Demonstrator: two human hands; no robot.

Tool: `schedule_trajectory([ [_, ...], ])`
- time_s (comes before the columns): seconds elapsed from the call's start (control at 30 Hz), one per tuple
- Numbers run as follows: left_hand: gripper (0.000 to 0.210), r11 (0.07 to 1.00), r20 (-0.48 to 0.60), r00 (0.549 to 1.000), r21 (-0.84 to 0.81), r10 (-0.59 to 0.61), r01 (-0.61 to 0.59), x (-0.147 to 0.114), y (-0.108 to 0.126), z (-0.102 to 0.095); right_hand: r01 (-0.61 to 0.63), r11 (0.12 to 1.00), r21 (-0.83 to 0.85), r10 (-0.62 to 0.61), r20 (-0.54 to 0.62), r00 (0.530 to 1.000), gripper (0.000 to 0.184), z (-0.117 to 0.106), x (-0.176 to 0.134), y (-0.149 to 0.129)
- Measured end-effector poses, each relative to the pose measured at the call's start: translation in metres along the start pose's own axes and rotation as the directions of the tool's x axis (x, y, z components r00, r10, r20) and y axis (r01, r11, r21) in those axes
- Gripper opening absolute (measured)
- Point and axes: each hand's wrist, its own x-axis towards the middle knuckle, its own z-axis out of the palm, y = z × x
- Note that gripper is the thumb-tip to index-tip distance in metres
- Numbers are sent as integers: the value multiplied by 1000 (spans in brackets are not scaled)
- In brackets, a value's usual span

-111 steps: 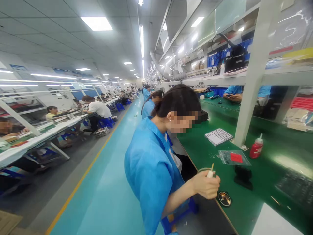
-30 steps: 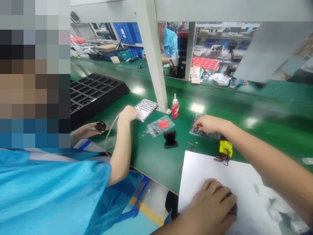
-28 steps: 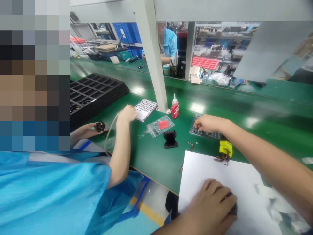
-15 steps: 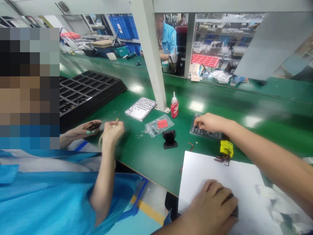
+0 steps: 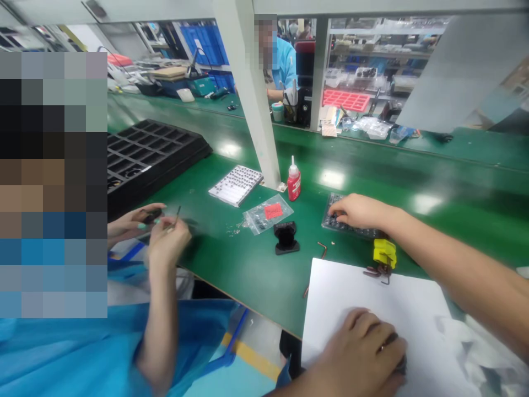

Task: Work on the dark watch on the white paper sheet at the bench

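Fingers of the right hand pinch at a dark tray of tiny parts on the green table. Left hand curls over a small dark part (mostly hidden) on white paper. No writing is readable.

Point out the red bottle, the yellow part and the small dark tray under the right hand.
red bottle (image 5: 293,187), head view, on its red body.
yellow part (image 5: 384,252), head view, on its top face.
small dark tray (image 5: 333,221), head view, on its left edge beside the right hand (image 5: 359,210).
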Motion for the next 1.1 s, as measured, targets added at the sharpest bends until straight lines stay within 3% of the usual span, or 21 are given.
schedule_trajectory([
  [0.17,41,1000,0,1000,10,1,-1,0,0,-1,35,999,-26,-36,-22,999,22,3,-4,-3],
  [0.47,41,1000,13,1000,23,-1,1,1,1,-3,85,996,-7,-85,9,996,29,20,-10,-4],
  [1.1,39,999,8,1000,-19,-30,30,1,5,-8,51,998,39,-55,124,991,16,6,9,-6],
])
